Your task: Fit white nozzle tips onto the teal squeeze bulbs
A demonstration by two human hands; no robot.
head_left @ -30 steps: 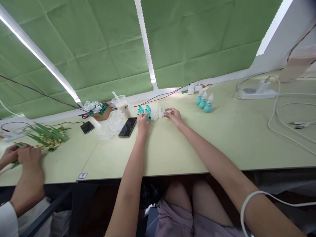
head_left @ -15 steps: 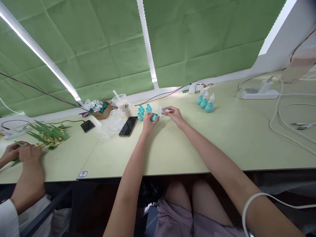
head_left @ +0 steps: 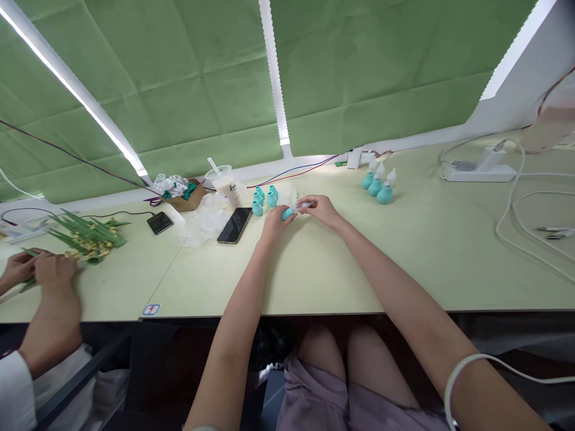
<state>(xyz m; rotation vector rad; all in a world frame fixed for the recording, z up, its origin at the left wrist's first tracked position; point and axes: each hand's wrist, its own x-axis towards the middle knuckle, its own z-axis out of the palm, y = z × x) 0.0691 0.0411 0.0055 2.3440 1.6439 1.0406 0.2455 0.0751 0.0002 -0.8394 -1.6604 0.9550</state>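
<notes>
My left hand (head_left: 272, 225) is closed around a small turquoise rubber bulb (head_left: 287, 214), which lies tilted with its neck toward the right. My right hand (head_left: 322, 211) pinches a translucent white nozzle (head_left: 305, 205) at the mouth of that bulb. Whether the nozzle has entered the neck, I cannot tell. Just behind my hands are several loose clear pieces (head_left: 294, 196), partly hidden. Several open-necked turquoise bulbs (head_left: 257, 208) stand to the left of them. Farther right, three bulbs with white nozzles (head_left: 384, 194) stand upright in a row.
A phone (head_left: 235, 225), crumpled plastic bags (head_left: 202, 222), a drink cup (head_left: 227, 185) and a cardboard box (head_left: 191, 199) occupy the left. Beyond lie green stems (head_left: 85, 236) by a co-worker's hands (head_left: 54, 266). A power strip (head_left: 478, 173) and white cables (head_left: 507, 215) are at right.
The bulb in my left hand has turned toward the right hand, and the nozzle now meets its neck. My two hands are closer together. The view has shifted slightly.
</notes>
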